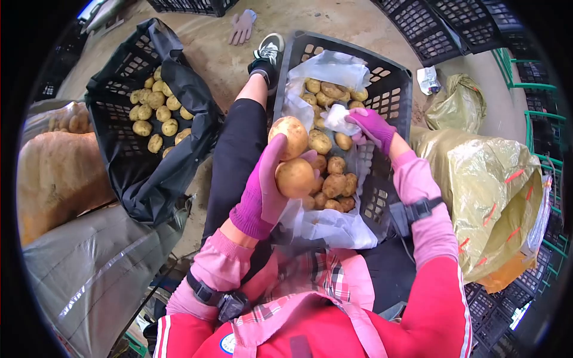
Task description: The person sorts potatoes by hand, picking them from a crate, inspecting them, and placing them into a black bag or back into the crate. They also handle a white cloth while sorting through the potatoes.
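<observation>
Handling step in hand: two potatoes are held up over the near crate (391, 101) while a white wad is gripped beside them, so a handling or sorting step seems under way.
Left hand (266, 186): gloved, fingers partly curled round an upper potato (289, 137) and a lower potato (295, 178), which touch each other.
Right hand (374, 126): gloved, fingertips pinched together on the white wad (340, 121); whether it is cloth or paper, I cannot tell.
Next move calls for: likely an even left hold, since two round potatoes in one palm could roll apart.
Near-crate potatoes (320, 142): about nineteen visible, on a pale liner (325, 230); overlap and the hands hide others.
Side-crate potatoes (169, 127): about seventeen visible, inside a second crate (113, 140) with one dark liner (194, 95).
Wad count: one, above the near-crate potatoes.
Loose glove (242, 27): one, on the floor (215, 45), well apart from both hands.
Yellowish sacks (477, 191): two, beyond the right arm.
</observation>
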{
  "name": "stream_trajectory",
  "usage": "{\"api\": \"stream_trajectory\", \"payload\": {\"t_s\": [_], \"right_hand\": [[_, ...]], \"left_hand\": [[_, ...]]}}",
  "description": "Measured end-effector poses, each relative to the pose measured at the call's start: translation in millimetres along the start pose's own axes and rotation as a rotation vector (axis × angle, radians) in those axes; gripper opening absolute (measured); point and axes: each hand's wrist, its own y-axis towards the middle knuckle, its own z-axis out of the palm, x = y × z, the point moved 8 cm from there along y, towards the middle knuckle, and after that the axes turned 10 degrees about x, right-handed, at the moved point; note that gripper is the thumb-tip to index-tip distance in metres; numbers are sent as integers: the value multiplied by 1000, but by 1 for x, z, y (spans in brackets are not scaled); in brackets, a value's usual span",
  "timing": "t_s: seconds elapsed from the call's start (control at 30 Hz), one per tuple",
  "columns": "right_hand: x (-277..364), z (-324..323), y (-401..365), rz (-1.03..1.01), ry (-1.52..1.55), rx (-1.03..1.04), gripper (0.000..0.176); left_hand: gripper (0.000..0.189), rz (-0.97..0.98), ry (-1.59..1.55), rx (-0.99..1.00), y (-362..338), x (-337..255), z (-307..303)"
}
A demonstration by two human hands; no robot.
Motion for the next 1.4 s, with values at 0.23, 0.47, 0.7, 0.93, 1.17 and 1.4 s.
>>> {"api": "stream_trajectory", "payload": {"t_s": [0.23,0.47,0.7,0.93,1.17,1.4], "right_hand": [[54,111,-126,-235,-82,121,32],[31,176,-219,-190,-24,166,41],[42,182,-271,-439,-241,95,30],[25,133,-312,-104,-114,132,26],[45,184,-280,-320,-381,313,24],[42,112,-328,-299,-141,-132,25]], "left_hand": [[66,233,369,423,-29,-4,25],[103,732,762,496,-122,4,39],[73,675,536,577,-160,22,81],[68,-198,-495,570,-147,54,53],[61,-122,-591,606,-127,28,100],[63,33,-753,625,-159,-59,65]]}}
